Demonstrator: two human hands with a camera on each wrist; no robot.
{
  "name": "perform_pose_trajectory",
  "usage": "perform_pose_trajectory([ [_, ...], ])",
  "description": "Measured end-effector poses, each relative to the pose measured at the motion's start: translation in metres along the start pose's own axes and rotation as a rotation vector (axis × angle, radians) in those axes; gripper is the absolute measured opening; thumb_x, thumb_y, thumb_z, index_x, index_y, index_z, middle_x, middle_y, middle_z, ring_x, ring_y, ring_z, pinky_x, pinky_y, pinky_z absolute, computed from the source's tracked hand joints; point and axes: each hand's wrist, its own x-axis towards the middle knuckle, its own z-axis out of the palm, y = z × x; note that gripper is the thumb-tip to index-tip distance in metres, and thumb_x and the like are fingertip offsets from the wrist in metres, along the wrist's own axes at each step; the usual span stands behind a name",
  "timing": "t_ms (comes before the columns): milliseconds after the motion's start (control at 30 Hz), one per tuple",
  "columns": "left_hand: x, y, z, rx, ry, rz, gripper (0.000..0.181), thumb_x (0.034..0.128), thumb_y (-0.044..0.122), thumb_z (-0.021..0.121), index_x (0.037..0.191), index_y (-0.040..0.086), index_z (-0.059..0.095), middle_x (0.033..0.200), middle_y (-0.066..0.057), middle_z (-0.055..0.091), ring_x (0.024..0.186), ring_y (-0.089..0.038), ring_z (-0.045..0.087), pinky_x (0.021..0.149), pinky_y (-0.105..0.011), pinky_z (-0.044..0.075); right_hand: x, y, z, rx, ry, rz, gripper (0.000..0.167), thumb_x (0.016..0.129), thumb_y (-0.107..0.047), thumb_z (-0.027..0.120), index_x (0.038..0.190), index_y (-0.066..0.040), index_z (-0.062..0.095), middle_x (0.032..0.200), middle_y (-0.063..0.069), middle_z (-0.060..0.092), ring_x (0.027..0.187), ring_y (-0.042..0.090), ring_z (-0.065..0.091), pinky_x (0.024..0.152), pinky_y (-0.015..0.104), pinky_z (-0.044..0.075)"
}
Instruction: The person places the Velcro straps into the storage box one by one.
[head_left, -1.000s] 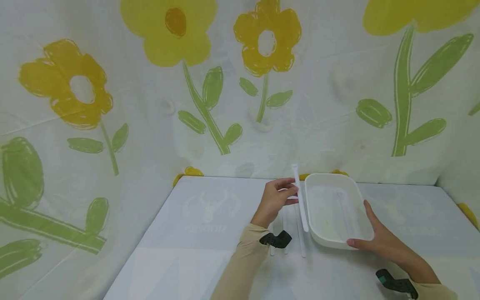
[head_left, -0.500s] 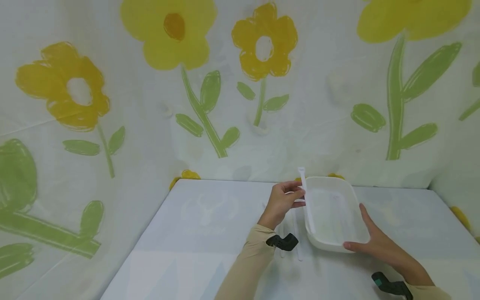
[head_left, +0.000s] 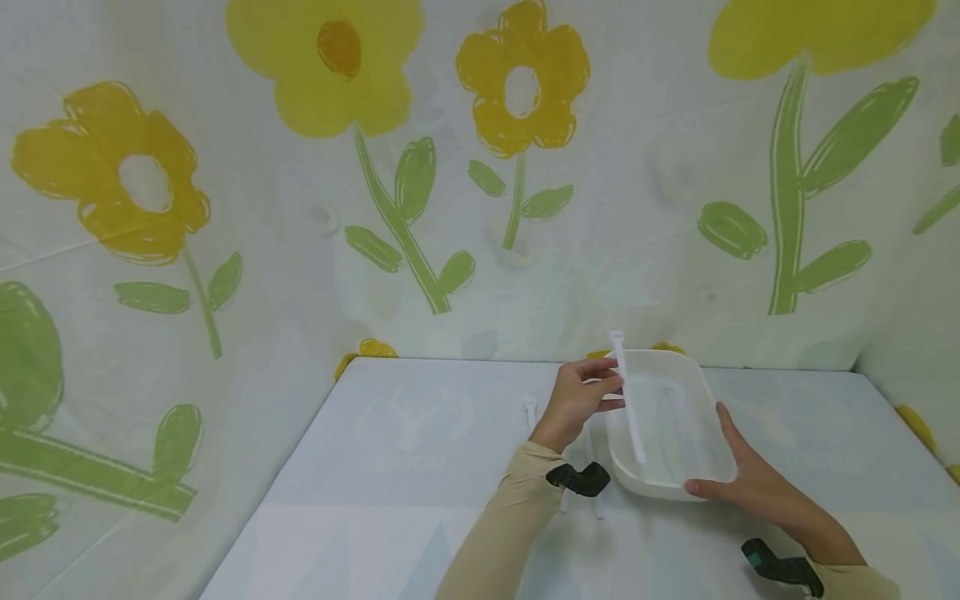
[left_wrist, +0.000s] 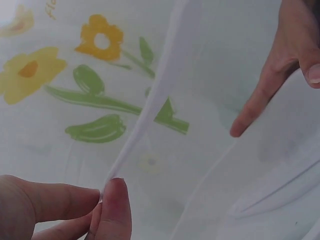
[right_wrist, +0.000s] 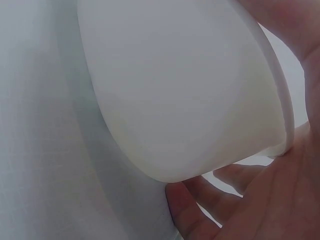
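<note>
Left hand [head_left: 577, 404]: pinching a slim, flat white strip [head_left: 632, 410], plastic by its look, between thumb and fingers, towards its 12 o'clock end. Right hand [head_left: 753, 479]: gripping a white, round-cornered rectangular tray [head_left: 660, 490] from 3 to 5 o'clock, fingers against its outside.

Change over the last second: I see the held strip shifted across from outside the tray's 9 o'clock rim to just inside it. It overlaps the 9 o'clock part of the interior, its far end poking past the rim towards 11 o'clock. Whether it touches the tray, I cannot tell. My reading: the carry across has reached the tray, but the strip is not let go, so this step is unfinished.

Also noted: a faint second strip [head_left: 672, 418] inside the tray, near its middle; loose white strips [head_left: 530, 410] on the pale worktop [head_left: 360, 483], about 8 to 9 o'clock of the tray, partly hidden by the beige left sleeve [head_left: 498, 517].
</note>
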Motion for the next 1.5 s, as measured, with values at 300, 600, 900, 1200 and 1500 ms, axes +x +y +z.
perform_pose_trajectory([
  [300, 0.003, -0.003, 0.008, 0.005, -0.001, -0.004, 0.028, 0.094, -0.003, 0.069, 0.122, -0.001, 0.072, 0.095, -0.005, 0.065, 0.079, -0.014, 0.068, 0.079, -0.036, 0.067, 0.0, -0.002, 0.0, 0.005, -0.001, -0.006, 0.133, 0.088, -0.042, 0.079, 0.158, -0.015, -0.031, 0.165, 0.038, -0.015, 0.146, 0.07, 0.008, 0.108, 0.088, 0.022],
  [600, 0.007, -0.007, 0.016, 0.017, -0.006, -0.015, 0.025, 0.0953, -0.002, 0.068, 0.119, 0.002, 0.074, 0.093, -0.003, 0.065, 0.08, -0.015, 0.069, 0.079, -0.036, 0.067, 0.0, -0.004, 0.002, 0.011, -0.005, -0.004, 0.134, 0.087, -0.043, 0.079, 0.158, -0.015, -0.032, 0.165, 0.038, -0.015, 0.146, 0.069, 0.009, 0.109, 0.087, 0.024],
  [900, 0.012, -0.016, 0.029, 0.037, -0.009, -0.014, 0.027, 0.0933, -0.005, 0.069, 0.119, 0.0, 0.073, 0.094, -0.008, 0.067, 0.079, -0.018, 0.071, 0.077, -0.037, 0.068, 0.0, -0.002, 0.004, 0.013, -0.002, -0.013, 0.134, 0.088, -0.043, 0.079, 0.158, -0.014, -0.032, 0.165, 0.039, -0.011, 0.144, 0.066, 0.016, 0.107, 0.085, 0.03],
  [1200, 0.018, -0.023, 0.045, 0.049, -0.013, -0.026, 0.027, 0.0919, -0.008, 0.068, 0.118, -0.003, 0.073, 0.093, -0.009, 0.067, 0.08, -0.025, 0.073, 0.076, -0.038, 0.068, -0.001, -0.001, 0.001, 0.007, 0.009, -0.019, 0.133, 0.089, -0.042, 0.078, 0.158, -0.012, -0.032, 0.164, 0.042, -0.004, 0.138, 0.061, 0.028, 0.103, 0.082, 0.039],
  [1500, 0.016, -0.029, 0.056, 0.067, -0.009, -0.053, 0.025, 0.0907, -0.009, 0.067, 0.115, -0.005, 0.072, 0.084, -0.003, 0.063, 0.085, -0.04, 0.077, 0.076, -0.042, 0.068, -0.003, 0.0, 0.002, 0.024, 0.018, -0.033, 0.131, 0.089, -0.04, 0.078, 0.159, -0.013, -0.03, 0.165, 0.04, -0.007, 0.14, 0.061, 0.024, 0.104, 0.082, 0.037],
])
